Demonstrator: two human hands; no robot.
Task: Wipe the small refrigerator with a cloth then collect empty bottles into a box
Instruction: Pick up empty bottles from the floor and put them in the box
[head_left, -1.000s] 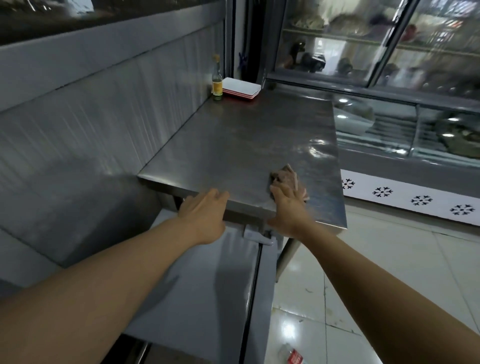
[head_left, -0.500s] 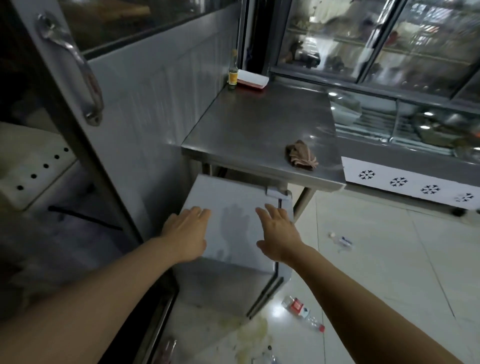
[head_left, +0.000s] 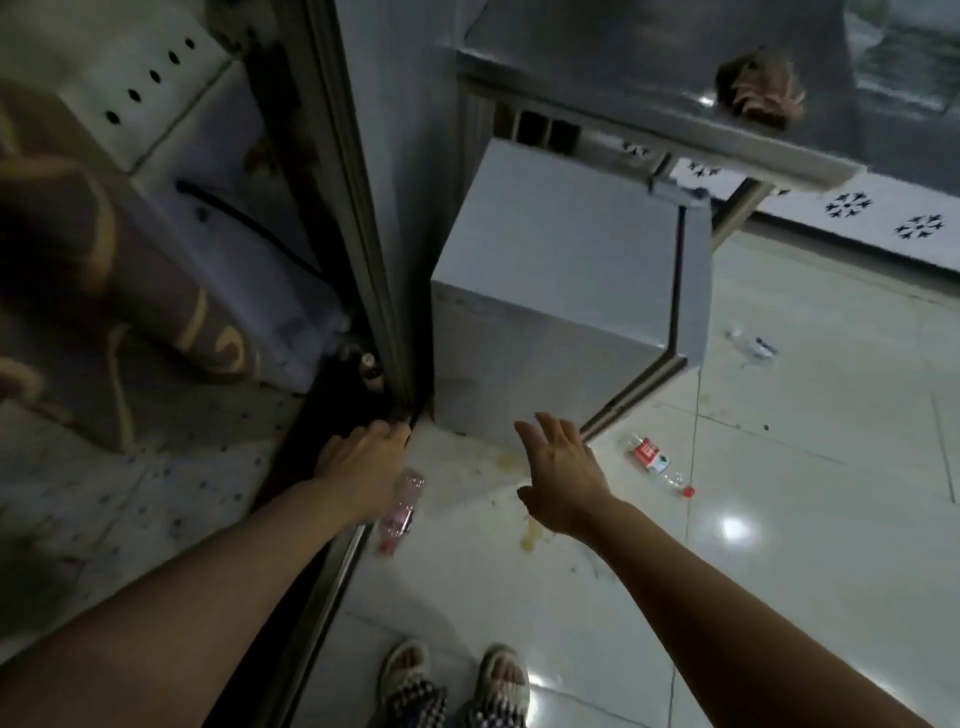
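The small grey refrigerator (head_left: 561, 291) stands on the floor under a steel table (head_left: 649, 78). A crumpled brown cloth (head_left: 761, 91) lies near the table's front edge. Three clear plastic bottles lie on the tiles: a pink-labelled one (head_left: 402, 506) just under my left hand, a red-labelled one (head_left: 655, 462) right of my right hand, and a third (head_left: 753, 344) farther right. My left hand (head_left: 363, 465) hangs low by the fridge's bottom left corner, fingers loose, holding nothing. My right hand (head_left: 563, 467) reaches forward with fingers spread, empty, below the fridge's front corner.
A tall cabinet door frame (head_left: 358, 218) stands left of the fridge, with a dark sliding track below it. A yellowish spill (head_left: 532, 540) stains the tiles in front of the fridge. My sandalled feet (head_left: 452, 680) stand below. White panels with snowflake marks (head_left: 852, 205) run along the right.
My view has dropped from the table top towards the floor. Both hands left the cloth and table edge and have come down past the fridge's top to near the floor.
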